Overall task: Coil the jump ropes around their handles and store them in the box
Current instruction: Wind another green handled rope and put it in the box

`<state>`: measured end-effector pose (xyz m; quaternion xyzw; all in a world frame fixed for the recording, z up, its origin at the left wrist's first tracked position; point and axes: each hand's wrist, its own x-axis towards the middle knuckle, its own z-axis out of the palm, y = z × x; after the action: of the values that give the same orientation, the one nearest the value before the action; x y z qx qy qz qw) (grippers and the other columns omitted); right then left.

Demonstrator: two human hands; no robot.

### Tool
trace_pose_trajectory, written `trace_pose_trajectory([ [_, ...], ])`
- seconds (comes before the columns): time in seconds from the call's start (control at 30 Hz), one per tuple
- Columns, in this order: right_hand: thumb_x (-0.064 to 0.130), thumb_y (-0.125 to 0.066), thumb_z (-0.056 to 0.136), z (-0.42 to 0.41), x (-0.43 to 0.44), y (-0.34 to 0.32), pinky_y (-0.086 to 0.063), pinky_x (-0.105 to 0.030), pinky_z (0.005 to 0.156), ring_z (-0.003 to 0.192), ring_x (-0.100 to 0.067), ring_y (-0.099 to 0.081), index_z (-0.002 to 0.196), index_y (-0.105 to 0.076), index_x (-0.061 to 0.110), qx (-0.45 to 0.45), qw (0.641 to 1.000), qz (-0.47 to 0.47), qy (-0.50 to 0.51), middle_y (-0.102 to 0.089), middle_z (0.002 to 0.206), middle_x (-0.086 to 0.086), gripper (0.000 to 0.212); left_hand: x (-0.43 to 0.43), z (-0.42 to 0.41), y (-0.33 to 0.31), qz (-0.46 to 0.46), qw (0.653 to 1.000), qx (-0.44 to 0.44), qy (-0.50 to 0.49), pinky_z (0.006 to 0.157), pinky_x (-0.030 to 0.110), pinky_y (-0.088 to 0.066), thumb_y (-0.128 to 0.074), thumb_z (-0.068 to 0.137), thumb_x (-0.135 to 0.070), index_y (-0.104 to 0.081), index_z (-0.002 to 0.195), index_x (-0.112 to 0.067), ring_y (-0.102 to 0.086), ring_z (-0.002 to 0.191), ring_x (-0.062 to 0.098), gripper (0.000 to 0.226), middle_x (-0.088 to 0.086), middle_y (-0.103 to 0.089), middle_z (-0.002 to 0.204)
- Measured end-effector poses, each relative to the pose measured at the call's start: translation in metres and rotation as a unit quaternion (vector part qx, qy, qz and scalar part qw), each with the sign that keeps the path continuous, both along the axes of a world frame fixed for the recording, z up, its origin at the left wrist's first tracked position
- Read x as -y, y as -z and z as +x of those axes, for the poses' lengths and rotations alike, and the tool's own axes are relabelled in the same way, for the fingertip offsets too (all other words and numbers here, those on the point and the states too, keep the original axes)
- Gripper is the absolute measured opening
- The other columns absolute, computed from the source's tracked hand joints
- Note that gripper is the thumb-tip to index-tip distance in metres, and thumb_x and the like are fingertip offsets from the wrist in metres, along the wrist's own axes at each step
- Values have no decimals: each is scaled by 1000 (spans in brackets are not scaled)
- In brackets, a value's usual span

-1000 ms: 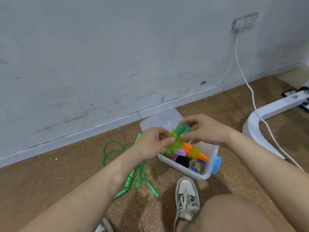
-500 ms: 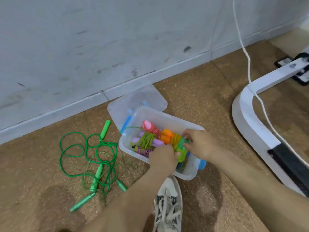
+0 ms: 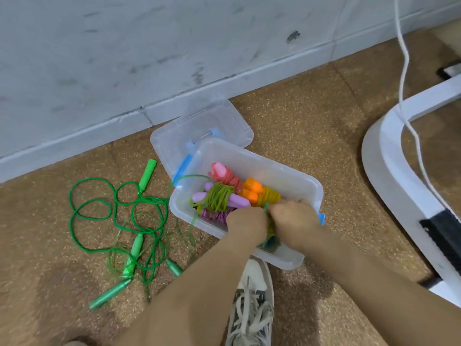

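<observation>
Right now both of my hands are down in the clear box [image 3: 287, 168], knuckles up, pressed side by side at its near right end. My left hand [image 3: 245, 222] and my right hand [image 3: 293, 221] each curl around the green coiled rope [image 3: 270, 237], which is squeezed into the narrow gap between them. My fingertips are hidden, so I cannot tell exactly how they grip. What shows of that rope runs from far to near, pointing roughly toward me, across the box's short side. Just left of my hands lie the purple handles [image 3: 199, 196] wound in yellow-green cord, the orange handles [image 3: 252, 189] wound in yellow, and a pink bundle [image 3: 220, 171] behind them. Their long axes slant along the box's length. On the floor [image 3: 299, 121] left of the box sprawl loose green ropes [image 3: 112, 213], well apart from my hands.
</observation>
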<state>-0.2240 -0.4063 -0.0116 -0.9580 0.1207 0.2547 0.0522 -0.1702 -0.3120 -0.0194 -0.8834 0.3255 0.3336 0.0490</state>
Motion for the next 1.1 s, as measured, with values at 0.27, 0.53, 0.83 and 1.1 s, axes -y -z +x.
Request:
trace_pose_trajectory([
  [0.27,23,-51,88,2,-14,-11,-35,-37,84,102,-25,-58,86,-55,25,-36,997,-30,59,-64,101,2,4,-12,-3,-3,-35,999,11,32,74,33,-39,-52,92,-20,-64,109,-13,-60,108,29,22,5,-64,113],
  [0.53,12,-55,88,35,-84,-53,-42,-27,62,65,-8,-55,81,-69,21,233,902,344,114,-65,69,4,18,-126,17,-41,-330,934,80,-112,55,36,-41,-43,76,-25,-60,77,-17,-58,72,31,20,6,-65,73],
  [0.83,15,-51,93,43,-179,13,-45,-28,91,113,-15,-56,132,-50,26,-79,897,428,75,-56,126,4,41,-281,18,48,138,984,23,-106,102,53,-27,-57,86,-27,-25,142,-18,-40,129,26,65,0,-39,142],
  [1.1,8,-59,88,41,-207,10,-44,-24,57,87,-18,-55,140,-39,17,-137,868,422,224,-49,127,-7,57,-304,48,4,5,965,-164,-205,58,25,-36,-52,89,-31,-70,90,-10,-61,79,22,27,11,-61,78],
])
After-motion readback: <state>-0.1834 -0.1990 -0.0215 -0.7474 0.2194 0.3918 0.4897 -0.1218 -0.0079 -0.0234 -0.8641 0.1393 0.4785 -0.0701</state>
